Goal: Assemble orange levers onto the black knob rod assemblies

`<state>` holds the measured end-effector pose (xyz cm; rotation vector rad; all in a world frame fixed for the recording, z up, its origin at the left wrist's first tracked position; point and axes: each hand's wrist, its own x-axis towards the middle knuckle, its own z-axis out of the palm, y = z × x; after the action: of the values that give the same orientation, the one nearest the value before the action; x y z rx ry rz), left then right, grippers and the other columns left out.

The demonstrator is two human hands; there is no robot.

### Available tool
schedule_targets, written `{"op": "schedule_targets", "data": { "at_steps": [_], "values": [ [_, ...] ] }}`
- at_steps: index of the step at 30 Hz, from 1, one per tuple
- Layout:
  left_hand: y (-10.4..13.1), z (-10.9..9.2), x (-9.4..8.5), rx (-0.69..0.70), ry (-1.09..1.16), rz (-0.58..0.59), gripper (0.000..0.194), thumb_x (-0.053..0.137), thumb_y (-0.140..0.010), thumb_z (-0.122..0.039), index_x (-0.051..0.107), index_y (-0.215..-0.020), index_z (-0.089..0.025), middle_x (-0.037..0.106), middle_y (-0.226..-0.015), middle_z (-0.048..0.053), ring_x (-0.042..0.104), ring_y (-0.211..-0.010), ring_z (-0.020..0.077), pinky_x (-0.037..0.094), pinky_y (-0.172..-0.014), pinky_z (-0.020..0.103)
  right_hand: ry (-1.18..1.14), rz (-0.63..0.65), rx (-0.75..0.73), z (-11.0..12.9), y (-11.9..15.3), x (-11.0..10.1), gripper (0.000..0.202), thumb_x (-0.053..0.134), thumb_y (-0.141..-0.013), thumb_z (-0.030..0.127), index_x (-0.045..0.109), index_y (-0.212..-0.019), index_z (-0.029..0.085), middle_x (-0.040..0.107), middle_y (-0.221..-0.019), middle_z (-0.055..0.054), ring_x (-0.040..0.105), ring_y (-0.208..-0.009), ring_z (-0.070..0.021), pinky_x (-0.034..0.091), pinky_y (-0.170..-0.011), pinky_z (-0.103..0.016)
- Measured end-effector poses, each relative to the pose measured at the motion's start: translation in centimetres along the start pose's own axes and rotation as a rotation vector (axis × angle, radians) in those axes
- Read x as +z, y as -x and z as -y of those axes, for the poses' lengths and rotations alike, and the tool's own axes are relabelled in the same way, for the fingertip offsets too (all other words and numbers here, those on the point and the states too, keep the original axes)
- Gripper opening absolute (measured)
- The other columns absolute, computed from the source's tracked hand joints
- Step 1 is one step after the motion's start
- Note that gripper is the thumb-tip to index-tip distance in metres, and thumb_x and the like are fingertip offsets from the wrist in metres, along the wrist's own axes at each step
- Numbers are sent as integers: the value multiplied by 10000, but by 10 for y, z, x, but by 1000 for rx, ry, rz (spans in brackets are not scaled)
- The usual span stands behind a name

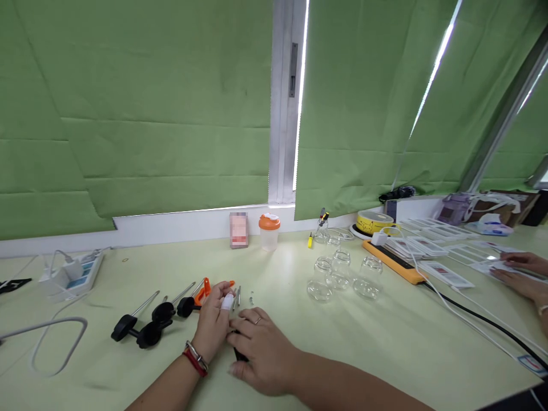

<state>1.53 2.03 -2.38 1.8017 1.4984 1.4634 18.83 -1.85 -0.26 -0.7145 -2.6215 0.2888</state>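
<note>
My left hand [214, 317] rests on the pale green table with fingers curled, a white wrap on one finger; an orange tip shows just beyond its fingertips. My right hand [263, 348] is closed round a black object [240, 354], mostly hidden under the palm. Both hands touch near the fingertips. Left of them lie black clamp-like parts [149, 334] with metal rods, and an orange clamp [202, 291] beside my left hand. Thin metal rods [238, 297] and small clear pieces [252, 298] lie just beyond my hands.
Glass jars [319, 279] stand to the right, with an orange power strip [396, 262] beyond. An orange-lidded cup [269, 231] and a small box [238, 230] stand by the wall. Cables and a white power strip [91, 274] lie left. Another person's hands [524, 271] are at far right.
</note>
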Motion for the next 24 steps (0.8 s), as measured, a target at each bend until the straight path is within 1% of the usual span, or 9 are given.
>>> {"op": "schedule_targets", "data": {
  "at_steps": [2, 4, 7, 9, 14, 18, 24],
  "values": [
    [-1, 3, 0, 16, -44, -19, 266, 417, -886, -326, 500, -1094, -181, 631, -1030, 98, 593, -1002, 235, 435, -916, 439, 2, 108, -20, 6, 1, -1, 591, 403, -889, 522, 357, -1386, 207, 373, -1444, -112, 210, -1363, -322, 96, -1117, -518],
    [-1, 3, 0, 42, -84, -20, 267, 415, -887, -316, 501, -1101, -181, 630, -1042, 99, 586, -1018, 239, 427, -922, 445, -7, 171, -27, 9, 2, -3, 644, 366, -904, 520, 249, -1441, 185, 259, -1503, -128, 72, -1407, -332, 9, -1122, -544],
    [0, 2, 0, 96, -134, -3, 261, 404, -894, -302, 502, -1104, -183, 633, -1011, 90, 590, -991, 233, 425, -916, 449, -15, 196, -7, 10, 3, -5, 671, 367, -905, 515, 181, -1464, 194, 172, -1533, -120, 1, -1413, -338, -31, -1115, -566],
    [1, 2, -1, 117, -157, 5, 257, 396, -901, -302, 500, -1104, -184, 634, -977, 81, 595, -962, 228, 425, -910, 452, -22, 210, 8, 10, 2, -5, 679, 373, -902, 517, 164, -1469, 208, 155, -1537, -115, 5, -1411, -348, -18, -1109, -585],
    [-1, 4, -2, 130, -192, 7, 246, 387, -910, -306, 497, -1095, -187, 633, -960, 74, 597, -948, 226, 419, -912, 456, -57, 245, 38, 7, 2, -3, 686, 351, -898, 547, 158, -1472, 224, 191, -1528, -119, 110, -1395, -379, 80, -1090, -616],
    [-2, 8, -2, 135, -202, 25, 217, 384, -907, -286, 502, -1062, -191, 629, -940, 65, 596, -915, 218, 432, -887, 449, -68, 240, 49, 4, 4, -4, 682, 318, -901, 569, 170, -1471, 223, 225, -1518, -122, 137, -1390, -377, 88, -1088, -616],
    [-1, 10, -1, 165, -243, 19, 235, 405, -887, -262, 510, -1085, -192, 646, -947, 66, 592, -941, 231, 423, -899, 469, -46, 244, 65, 1, 9, -6, 680, 309, -903, 567, 196, -1466, 203, 246, -1511, -125, 168, -1382, -374, 114, -1083, -611]
  ]
}}
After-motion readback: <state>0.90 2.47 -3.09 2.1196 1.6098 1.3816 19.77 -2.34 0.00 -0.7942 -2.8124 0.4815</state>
